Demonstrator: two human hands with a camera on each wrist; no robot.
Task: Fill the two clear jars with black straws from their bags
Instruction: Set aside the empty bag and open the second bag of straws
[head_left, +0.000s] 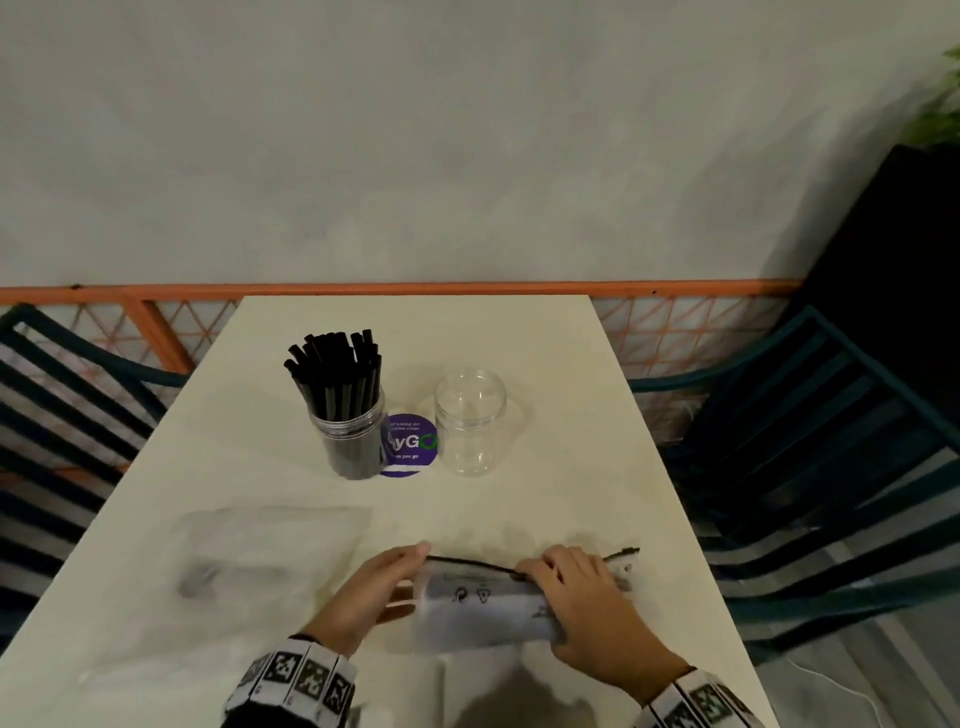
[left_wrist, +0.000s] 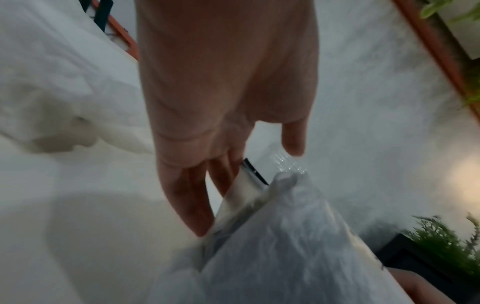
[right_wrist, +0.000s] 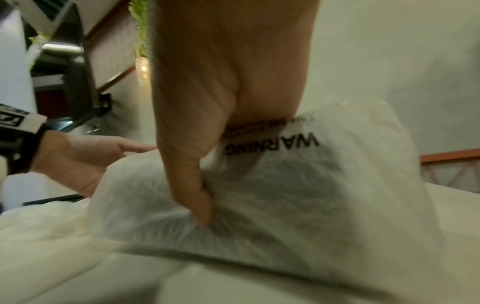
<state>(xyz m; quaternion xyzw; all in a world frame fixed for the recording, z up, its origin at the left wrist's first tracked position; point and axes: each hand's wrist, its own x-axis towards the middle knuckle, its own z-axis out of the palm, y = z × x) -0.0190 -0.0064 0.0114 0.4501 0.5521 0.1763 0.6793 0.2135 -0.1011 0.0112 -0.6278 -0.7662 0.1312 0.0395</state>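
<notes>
My right hand (head_left: 587, 597) grips the frosted bag (head_left: 488, 608), fingers curled over its upper edge and thumb pressed into the plastic; the right wrist view shows "WARNING" printed on the film beside that thumb. My left hand (head_left: 379, 587) lies at the bag's 9 o'clock end, fingers nearly straight against the plastic; the left wrist view shows the fingertips (left_wrist: 197, 224) touching the bag's end, where a black strip (left_wrist: 255, 174) shows. Whether this hand pinches the film cannot be told. The bag lies crosswise on the worktop (head_left: 571, 364) at its 6 o'clock edge, a dark line running along its far side.

At 9 o'clock from my hands lies a second bag (head_left: 260, 545), flat, blurred and translucent. Toward 12 o'clock, near the worktop's middle, two clear jars stand upright and apart. The left jar (head_left: 353, 441) holds a bundle of black straws (head_left: 337, 374), their tops fanning above the rim. The right jar (head_left: 470, 423) holds nothing. Between them lies a round purple sticker (head_left: 410, 447), partly hidden behind the left jar.

Dark slatted chairs (head_left: 810, 441) flank the worktop at 3 and 9 o'clock.
</notes>
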